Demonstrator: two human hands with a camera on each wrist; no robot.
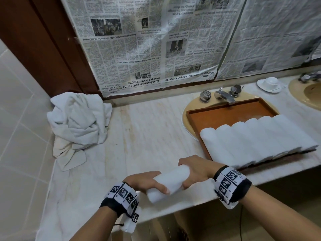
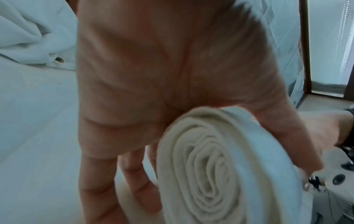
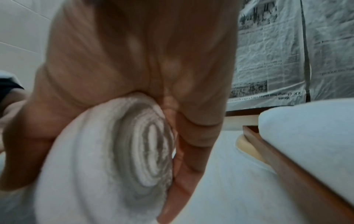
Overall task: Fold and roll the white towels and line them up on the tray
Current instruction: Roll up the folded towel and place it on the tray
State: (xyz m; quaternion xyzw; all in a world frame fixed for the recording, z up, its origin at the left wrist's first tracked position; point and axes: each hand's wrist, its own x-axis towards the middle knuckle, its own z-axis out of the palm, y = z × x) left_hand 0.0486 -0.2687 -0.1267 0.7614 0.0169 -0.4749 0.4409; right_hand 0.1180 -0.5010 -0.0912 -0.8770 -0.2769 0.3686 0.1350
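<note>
From here I can't see the second basin [image 1: 311,94] whole, cut off by the right edge, and both wrist views are blurred on the rolled towel [image 2: 220,174].

Newspaper sheets [image 1: 156,40] are covering the wall at twelve o'clock. A chrome tap [image 1: 224,95] is standing at one o'clock; a cup and saucer [image 1: 269,84] are sitting at two o'clock beside a second basin [image 1: 305,92].

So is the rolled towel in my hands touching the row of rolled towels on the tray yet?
Apart. The head view shows the rolled towel held over the counter, with the right hand between it and the towels on the tray.
</note>
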